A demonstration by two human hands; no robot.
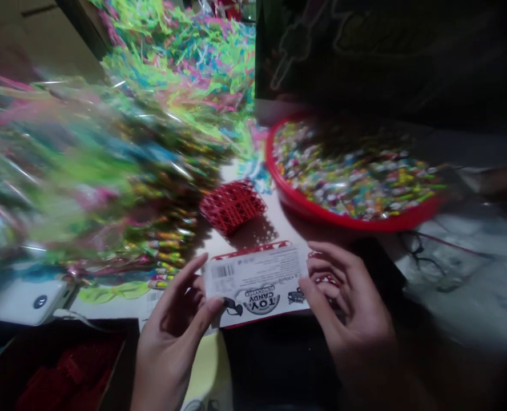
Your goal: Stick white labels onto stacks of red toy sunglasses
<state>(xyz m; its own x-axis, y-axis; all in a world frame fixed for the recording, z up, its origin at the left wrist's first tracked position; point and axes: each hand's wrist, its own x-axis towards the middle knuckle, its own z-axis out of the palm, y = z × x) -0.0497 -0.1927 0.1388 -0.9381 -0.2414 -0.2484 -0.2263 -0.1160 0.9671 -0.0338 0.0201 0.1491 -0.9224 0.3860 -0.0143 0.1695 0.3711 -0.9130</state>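
Observation:
A white printed label point(257, 285) stretches between my two hands, its "Toy Candy" lettering upside down to me. Red perforated material point(274, 246) shows along its far edge and between my right fingers; most of it is hidden behind the label. My left hand point(182, 319) pinches the label's left end with thumb and fingers. At the right end, my right hand point(350, 297) grips it with fingers curled round behind. Just beyond the label, a red lattice basket point(232, 206) sits on the white table.
A red bowl point(281, 181) of small wrapped candies stands at the right. Colourful shiny wrapped packets point(120, 171), blurred, heap up on the left. Nearer are a white device point(33, 299) with a cable and a box of red pieces point(77, 371). Glasses point(422, 260) lie near clear plastic point(463, 291).

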